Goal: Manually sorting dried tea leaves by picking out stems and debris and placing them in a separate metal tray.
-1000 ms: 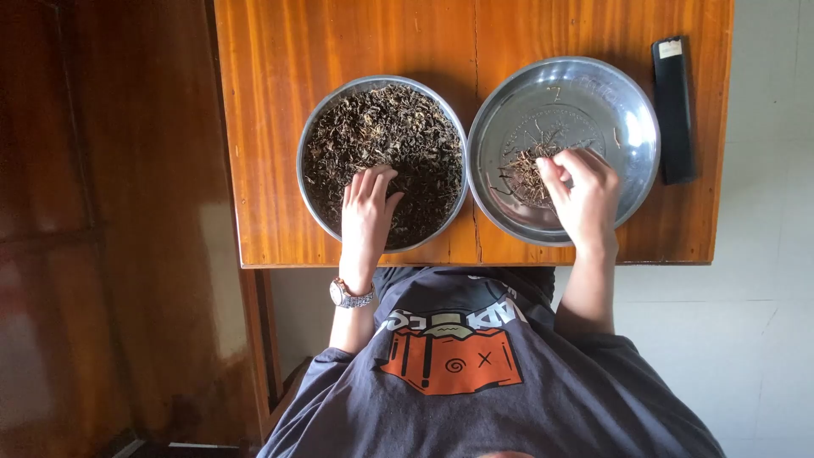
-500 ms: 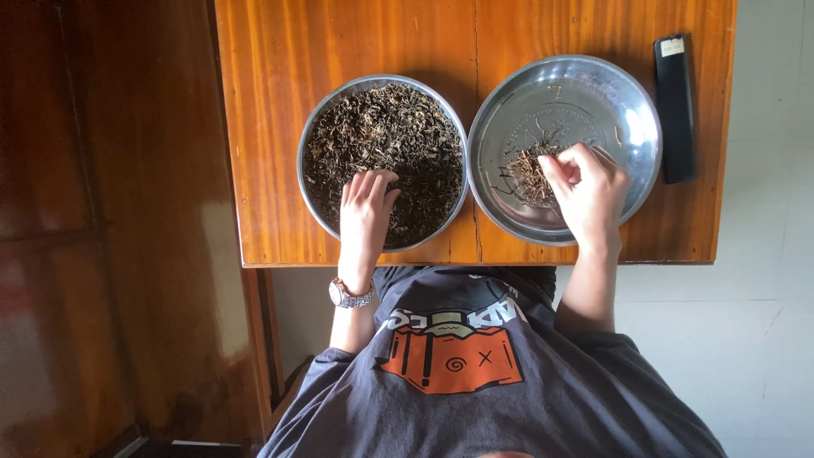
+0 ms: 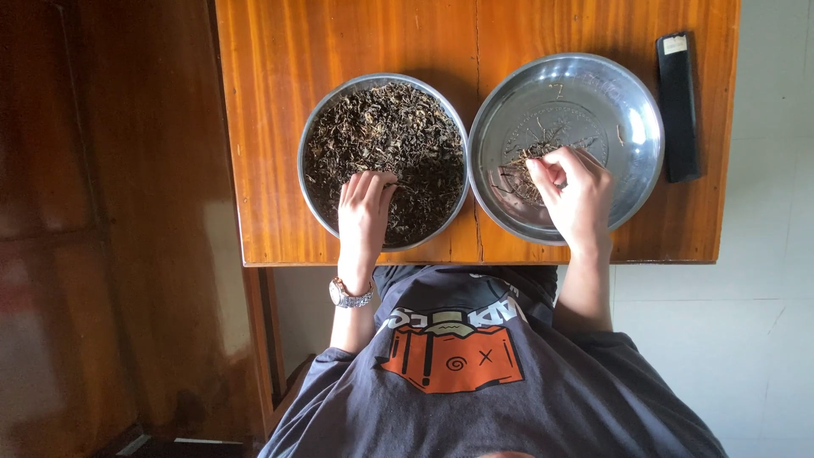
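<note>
Here, seen from above: two round metal bowls sit side by side on a wooden desk [image 3: 339, 51], both close to its near edge, rims almost touching at the middle seam; left bowl [image 3: 315, 140] is filled with dark dried leaves [image 3: 381, 127]; right bowl [image 3: 627, 110] is mostly bare metal, with a small heap of leaves [image 3: 521, 161] at its near-left part and a few stray strands further in. Left hand [image 3: 365, 208] lies palm down at the near side of the left bowl, fingers held together and flat, tips on the dark leaves; wristwatch [image 3: 349, 294] on that wrist, just off the near edge. Right hand [image 3: 577, 195] is inside the right bowl at its near side, fingers curled, thumb and forefinger drawn together over the small heap; pinching a few strands, it appears, though too small to tell for certain. A flat black bar [image 3: 678, 110] lies along the right edge of the desk, near the far-right corner, just beside the right bowl, not touching it. Person wears a grey shirt [image 3: 509, 399] with an orange print.
</note>
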